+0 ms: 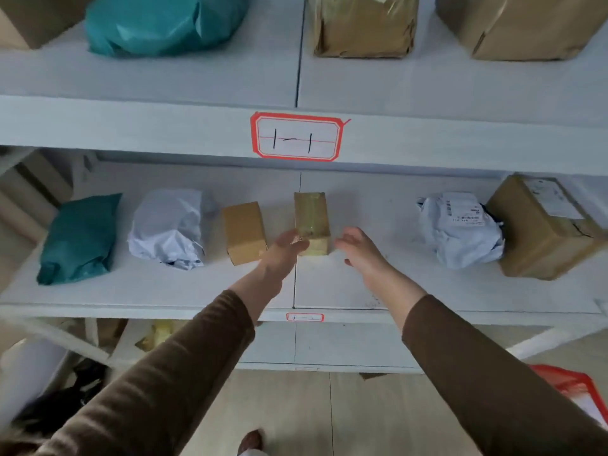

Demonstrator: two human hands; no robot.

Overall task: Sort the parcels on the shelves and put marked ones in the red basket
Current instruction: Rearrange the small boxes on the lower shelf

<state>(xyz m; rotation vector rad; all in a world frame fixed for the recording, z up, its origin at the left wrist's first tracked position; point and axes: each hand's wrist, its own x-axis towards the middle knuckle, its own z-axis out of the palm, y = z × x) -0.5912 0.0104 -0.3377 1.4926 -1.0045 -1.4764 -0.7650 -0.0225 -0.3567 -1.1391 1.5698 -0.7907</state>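
Note:
A small taped cardboard box (312, 216) stands on the middle shelf (362, 291). My left hand (285, 248) touches its lower left corner, fingers curled against it; whether it grips the box is unclear. My right hand (358, 246) hovers open just right of the box, apart from it. A plain brown box (244, 232) sits to the left, then a white bag parcel (169, 227) and a teal bag parcel (80, 238). To the right lie a white bag with a label (460, 230) and a large labelled carton (543, 225). The red basket (579, 388) shows at the lower right.
The upper shelf holds a teal bag (164, 24) and brown cartons (363, 26). A red-bordered tag reading 1-1 (297, 137) is stuck on the shelf edge. A lower shelf and wooden floor lie below; dark items sit at the lower left.

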